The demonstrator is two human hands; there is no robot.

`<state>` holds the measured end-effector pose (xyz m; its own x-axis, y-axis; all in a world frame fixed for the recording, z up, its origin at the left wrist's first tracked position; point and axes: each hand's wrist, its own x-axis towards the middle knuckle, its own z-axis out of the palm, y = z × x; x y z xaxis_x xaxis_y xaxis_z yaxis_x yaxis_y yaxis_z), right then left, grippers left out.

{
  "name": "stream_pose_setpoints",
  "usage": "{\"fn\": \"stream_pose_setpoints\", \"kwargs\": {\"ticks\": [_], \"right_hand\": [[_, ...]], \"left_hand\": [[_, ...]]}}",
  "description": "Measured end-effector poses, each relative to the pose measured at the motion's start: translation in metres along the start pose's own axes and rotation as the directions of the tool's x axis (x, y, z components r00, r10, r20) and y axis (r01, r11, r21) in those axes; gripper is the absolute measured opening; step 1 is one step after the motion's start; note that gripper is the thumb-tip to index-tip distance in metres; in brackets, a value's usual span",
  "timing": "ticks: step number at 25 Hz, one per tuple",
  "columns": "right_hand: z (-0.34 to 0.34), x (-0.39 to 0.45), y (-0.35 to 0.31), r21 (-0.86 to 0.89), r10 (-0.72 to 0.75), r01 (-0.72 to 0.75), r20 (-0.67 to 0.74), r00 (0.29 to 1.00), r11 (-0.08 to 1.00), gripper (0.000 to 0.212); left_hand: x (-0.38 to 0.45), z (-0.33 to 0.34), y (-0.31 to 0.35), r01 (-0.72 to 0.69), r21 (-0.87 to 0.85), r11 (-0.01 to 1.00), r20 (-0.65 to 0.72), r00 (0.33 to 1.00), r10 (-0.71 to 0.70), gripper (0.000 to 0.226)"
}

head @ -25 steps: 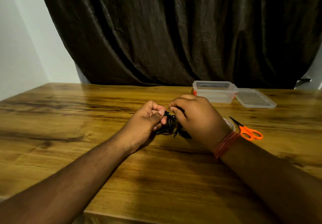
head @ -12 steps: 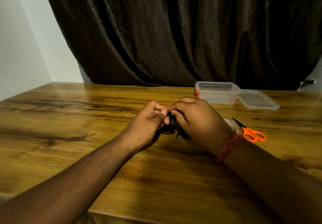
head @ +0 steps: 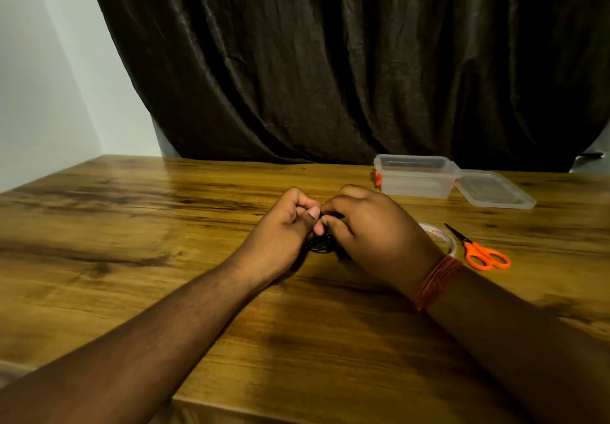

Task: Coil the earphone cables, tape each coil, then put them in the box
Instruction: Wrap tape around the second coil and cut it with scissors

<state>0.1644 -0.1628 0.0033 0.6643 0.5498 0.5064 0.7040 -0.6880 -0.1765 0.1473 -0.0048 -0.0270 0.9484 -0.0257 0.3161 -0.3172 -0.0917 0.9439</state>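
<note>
We see two hands meeting over a bundle of black earphone cable at the middle of a wooden table.

Largest to smallest: the dark brown pleated curtain hangs behind the brown wood-grain table; the left hand and right hand both curl their fingers round the black coiled earphone cable, held between them just above the tabletop; the clear plastic box stands open beside its clear lid; then the orange-handled scissors and the clear tape roll.
</note>
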Motion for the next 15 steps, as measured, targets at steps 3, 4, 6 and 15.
{"fn": "stream_pose_setpoints", "kwargs": {"ticks": [3, 4, 6, 15], "right_hand": [[-0.0011, -0.0020, -0.0032, 0.016, 0.010, -0.010, -0.015, 1.000, 1.000, 0.026], [-0.0020, -0.0028, -0.0047, 0.042, 0.013, -0.012, -0.028, 1.000, 0.999, 0.027], [-0.0037, -0.0046, -0.0075, 0.088, 0.018, -0.014, -0.042, 0.999, 0.996, 0.032], [-0.0019, -0.0070, -0.0034, 0.391, 0.046, -0.020, -0.056, 0.997, 0.920, 0.042]], "left_hand": [[0.0016, -0.0016, -0.0009, -0.003, -0.026, 1.000, -0.008, 1.000, 0.003, 0.013], [0.0017, -0.0029, -0.0010, -0.002, -0.034, 0.999, -0.003, 1.000, 0.002, 0.011], [0.0014, -0.0056, -0.0005, -0.003, -0.045, 0.999, 0.009, 1.000, 0.003, 0.008], [0.0014, -0.0074, 0.0049, -0.057, -0.292, 0.955, -0.011, 0.998, 0.057, 0.012]]}}
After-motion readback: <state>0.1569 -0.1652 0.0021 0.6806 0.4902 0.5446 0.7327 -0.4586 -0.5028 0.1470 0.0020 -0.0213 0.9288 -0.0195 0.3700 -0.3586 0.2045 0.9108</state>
